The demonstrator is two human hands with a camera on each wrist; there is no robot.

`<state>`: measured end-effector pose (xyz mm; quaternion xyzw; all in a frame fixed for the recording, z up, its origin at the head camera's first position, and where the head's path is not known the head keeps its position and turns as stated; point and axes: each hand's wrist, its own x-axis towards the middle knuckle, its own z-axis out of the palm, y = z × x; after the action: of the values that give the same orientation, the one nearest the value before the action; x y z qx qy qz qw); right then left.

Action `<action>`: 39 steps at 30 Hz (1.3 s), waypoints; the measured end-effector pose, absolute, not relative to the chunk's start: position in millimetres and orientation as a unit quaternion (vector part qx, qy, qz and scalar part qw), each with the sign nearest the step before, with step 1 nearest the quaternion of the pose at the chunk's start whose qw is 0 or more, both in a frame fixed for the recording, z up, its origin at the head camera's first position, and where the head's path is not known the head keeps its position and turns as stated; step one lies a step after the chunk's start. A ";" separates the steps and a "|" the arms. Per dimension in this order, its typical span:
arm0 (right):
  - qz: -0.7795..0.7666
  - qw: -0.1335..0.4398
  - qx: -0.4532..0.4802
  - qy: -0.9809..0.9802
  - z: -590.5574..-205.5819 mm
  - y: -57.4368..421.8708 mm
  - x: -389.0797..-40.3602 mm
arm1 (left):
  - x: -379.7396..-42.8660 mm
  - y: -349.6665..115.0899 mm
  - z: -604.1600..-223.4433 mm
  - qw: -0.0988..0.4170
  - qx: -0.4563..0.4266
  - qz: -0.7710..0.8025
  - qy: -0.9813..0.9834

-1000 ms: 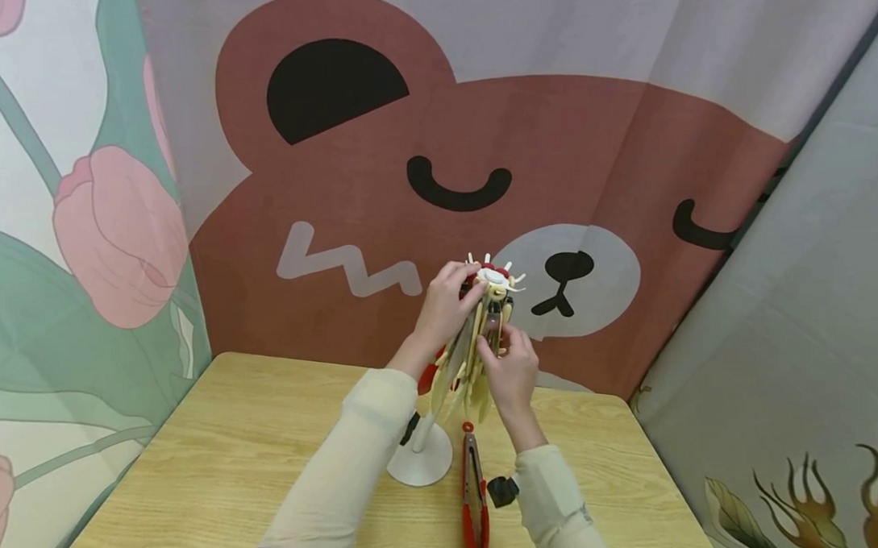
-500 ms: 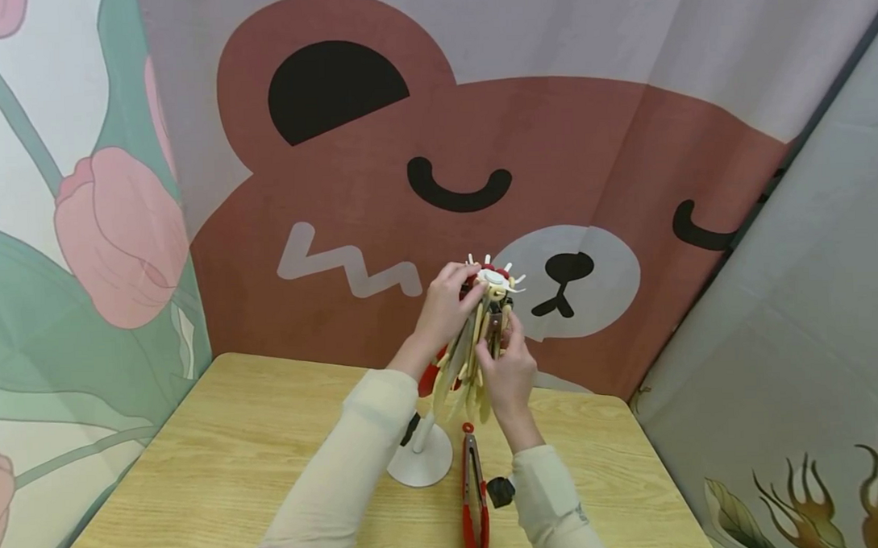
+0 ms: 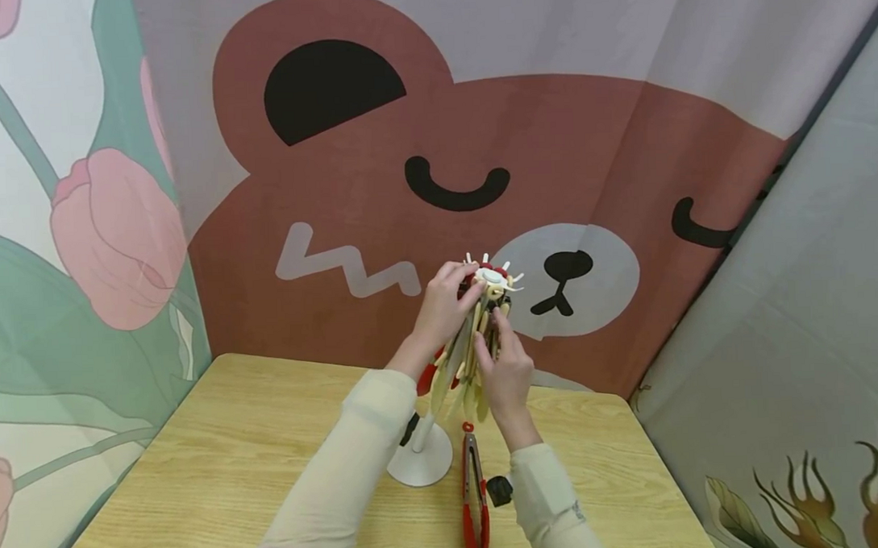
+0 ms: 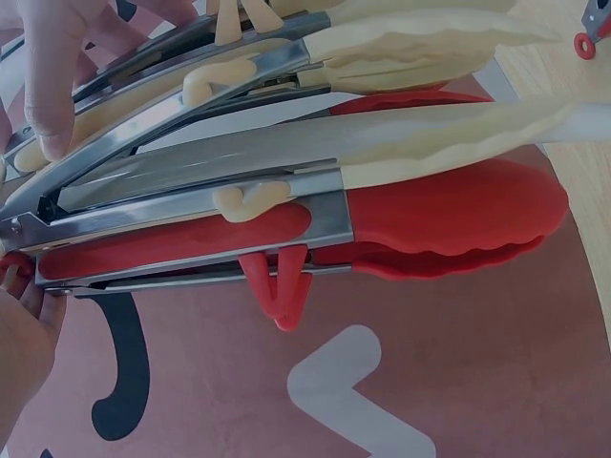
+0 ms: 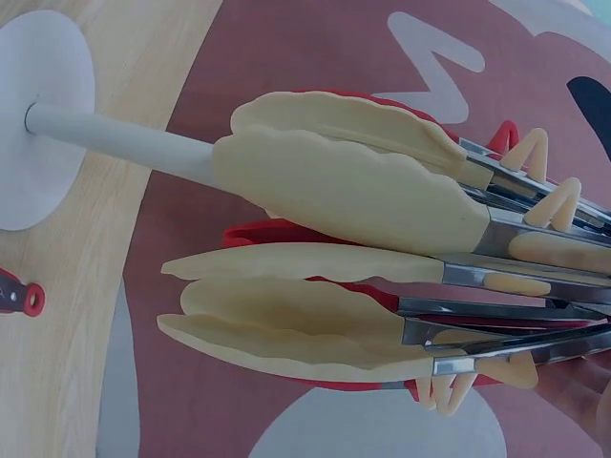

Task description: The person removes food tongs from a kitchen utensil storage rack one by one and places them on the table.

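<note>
- Left hand [image 3: 445, 300]: its fingers curl over the left edge of the white, many-hooked rack head [image 3: 492, 278] and grip there, thumb on the near side.
- Right hand [image 3: 508, 376]: thumb and forefinger stand apart at the right side of the hanging steel tongs with cream scalloped tips [image 5: 353, 191], close to their upper steel arms; whether they pinch any of these, I cannot tell.
- Those tongs hang tips downward, below the left fingers; at least three show, overlap hiding the exact number.
- One pair of steel tongs with red scalloped tips [image 4: 449, 205] hangs on the left side, below the left hand; more red shows behind.
- One round white base [image 3: 427, 464] stands on the pale wood-grain table [image 3: 271, 441] with one white post.
- One pair of red-and-steel tongs with a red ring end [image 3: 467, 515] lies right of the base.
- One small black block [image 3: 500, 490] lies beside it, near the right sleeve.
</note>
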<state>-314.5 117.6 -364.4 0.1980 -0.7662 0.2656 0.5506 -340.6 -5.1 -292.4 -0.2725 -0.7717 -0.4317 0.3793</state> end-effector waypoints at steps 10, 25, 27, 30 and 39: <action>0.291 0.532 0.204 -0.768 -357.7 118.3 -312.7 | -341.1 -5.2 -291.7 0.385 -0.266 -0.417 -0.779; 0.295 0.526 0.186 -0.775 -355.2 119.7 -310.7 | -340.1 -5.0 -292.3 0.370 -0.259 -0.427 -0.784; 0.295 0.529 0.185 -0.774 -354.7 119.3 -310.6 | -340.2 -5.0 -292.7 0.371 -0.259 -0.428 -0.782; 0.295 0.533 0.183 -0.772 -354.9 119.0 -311.1 | -340.6 -5.0 -293.3 0.374 -0.260 -0.429 -0.780; 0.296 0.538 0.183 -0.767 -353.3 118.0 -310.7 | -343.4 -4.9 -294.2 0.382 -0.265 -0.428 -0.775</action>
<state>-310.7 118.0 -353.3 0.1834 -0.7675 0.2962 0.5382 -343.4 -4.9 -294.2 -0.2648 -0.7752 -0.4278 0.3820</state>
